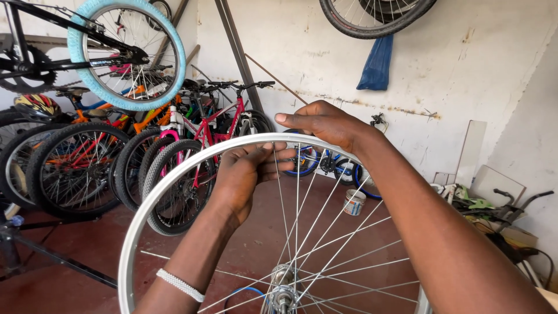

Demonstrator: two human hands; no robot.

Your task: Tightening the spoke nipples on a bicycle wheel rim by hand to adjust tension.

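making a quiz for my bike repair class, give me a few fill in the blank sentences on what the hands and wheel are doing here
1. Both hands meet at the ____ of the silver rim.
2. The left hand has a white beaded ____ at its wrist.
3. The right hand rests on the rim's ____ edge.
4. Thin metal ____ run from the rim to the hub.

Missing words: top; bracelet; outer; spokes
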